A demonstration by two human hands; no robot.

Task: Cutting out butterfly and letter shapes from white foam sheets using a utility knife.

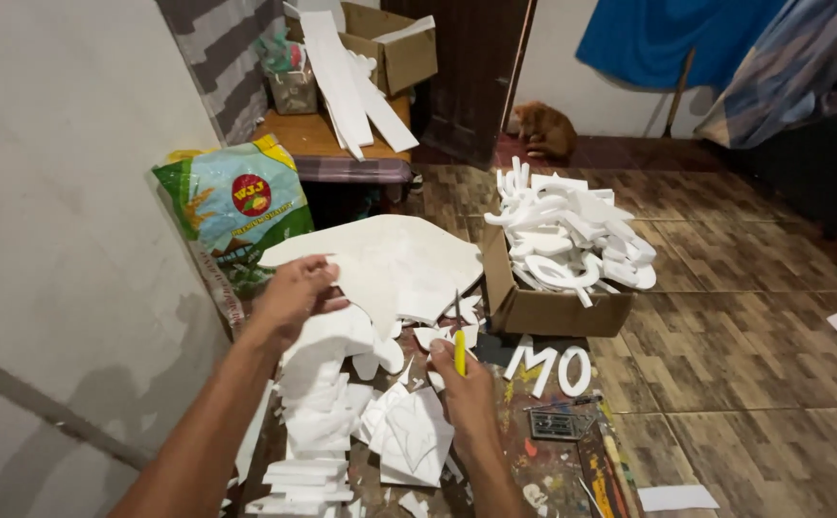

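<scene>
On the paint-stained work surface: both of the person's bare forearms reach in from the bottom edge towards a spread of white foam offcuts.
Left hand [294, 293]: raised above the surface, wrist bent, fingers curled shut around the edge of a large flat white foam sheet [390, 259], thumb on top of the foam.
Left arm: stretches diagonally from the lower left corner up to the sheet, elbow out of view.
Right hand [465, 388]: lower and nearer the camera, closed in a fist-like grip on a slim yellow-handled cutter [459, 351] that stands nearly upright, its thin blade pointing up at the sheet's lower edge.
Foam sheet: tilted, lifted by the left hand at its left side, just beside the open brown cardboard box [543, 309].
Cardboard box: heaped with curved white foam letter cutouts [572, 240], right of the sheet.
Foam scraps [323, 422]: stacked and scattered under and between the two hands.
Two white foam letters [548, 369]: lying flat just right of the right hand.
Further off: a colourful printed plastic sack [232, 206] leans on the grey wall at left; a small brown animal [545, 129] sits near the dark door.
</scene>
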